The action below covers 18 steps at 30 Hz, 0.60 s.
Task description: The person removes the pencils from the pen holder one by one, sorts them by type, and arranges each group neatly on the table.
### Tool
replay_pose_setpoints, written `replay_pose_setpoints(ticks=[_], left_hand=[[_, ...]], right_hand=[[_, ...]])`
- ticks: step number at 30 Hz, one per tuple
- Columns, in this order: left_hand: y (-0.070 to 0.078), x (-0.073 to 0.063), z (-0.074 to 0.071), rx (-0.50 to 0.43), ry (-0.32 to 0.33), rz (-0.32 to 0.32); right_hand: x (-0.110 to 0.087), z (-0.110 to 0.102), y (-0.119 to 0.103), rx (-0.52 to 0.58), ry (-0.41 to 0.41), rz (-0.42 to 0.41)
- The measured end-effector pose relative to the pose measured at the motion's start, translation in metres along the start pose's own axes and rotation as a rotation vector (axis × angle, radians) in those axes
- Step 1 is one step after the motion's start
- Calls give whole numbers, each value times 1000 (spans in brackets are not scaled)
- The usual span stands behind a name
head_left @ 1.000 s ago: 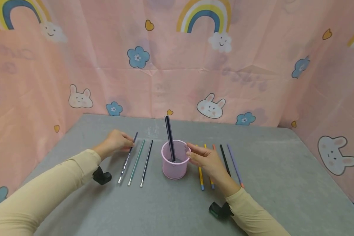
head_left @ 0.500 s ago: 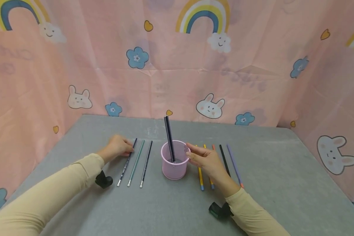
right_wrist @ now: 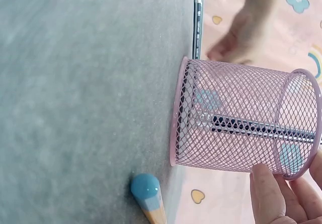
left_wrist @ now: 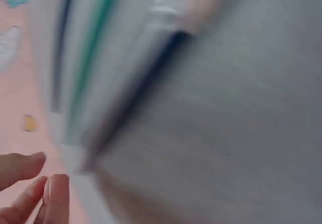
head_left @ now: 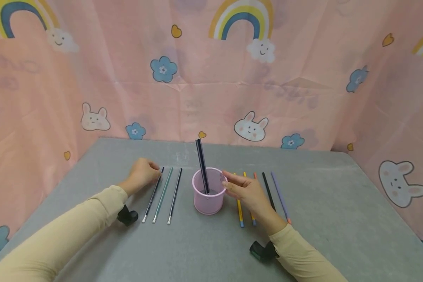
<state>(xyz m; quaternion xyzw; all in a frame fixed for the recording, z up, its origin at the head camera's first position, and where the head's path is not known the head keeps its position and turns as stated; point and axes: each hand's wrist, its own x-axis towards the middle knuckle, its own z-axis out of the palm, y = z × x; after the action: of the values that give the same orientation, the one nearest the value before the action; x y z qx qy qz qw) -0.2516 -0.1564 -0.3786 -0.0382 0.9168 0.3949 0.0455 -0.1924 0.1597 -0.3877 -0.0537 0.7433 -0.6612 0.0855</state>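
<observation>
My left hand (head_left: 143, 174) hovers by the far end of a dark patterned pencil (head_left: 153, 196), which lies leftmost in a row. In the left wrist view its thumb (left_wrist: 22, 166) and fingertips are slightly apart with nothing between them. Beside that pencil lie a green pencil (head_left: 163, 194) and another dark one (head_left: 175, 195), eraser ends toward me. My right hand (head_left: 248, 192) grips the rim of a pink mesh pencil cup (head_left: 208, 203), thumb against its wall. Dark pencils (head_left: 202, 164) lean inside the cup, eraser ends down.
Right of the cup, partly behind my right hand, lie yellow pencils (head_left: 240, 215), an orange one (head_left: 255, 175), a black one (head_left: 268, 192) and a purple one (head_left: 280, 196). A pink printed curtain (head_left: 197, 102) borders the grey table (head_left: 338, 219) at the back and sides.
The leftmost pencil has shifted slightly toward me and lies beside the green one. My left hand has let go of it and lifted a little. The right hand and cup have stayed put.
</observation>
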Motion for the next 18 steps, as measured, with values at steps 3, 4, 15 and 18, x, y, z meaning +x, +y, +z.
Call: replay_pose_setpoints(ticks=[3, 4, 15, 18], left_hand=[[15, -4, -2, -54, 18, 85], [22, -6, -2, -90, 15, 105], [69, -31, 11, -354, -39, 176], [73, -34, 14, -380, -33, 189]], right_hand=[[0, 0, 0, 2, -1, -2], [0, 0, 0, 2, -3, -3], [1, 0, -1, 3, -23, -1], [0, 0, -1, 14, -25, -2]])
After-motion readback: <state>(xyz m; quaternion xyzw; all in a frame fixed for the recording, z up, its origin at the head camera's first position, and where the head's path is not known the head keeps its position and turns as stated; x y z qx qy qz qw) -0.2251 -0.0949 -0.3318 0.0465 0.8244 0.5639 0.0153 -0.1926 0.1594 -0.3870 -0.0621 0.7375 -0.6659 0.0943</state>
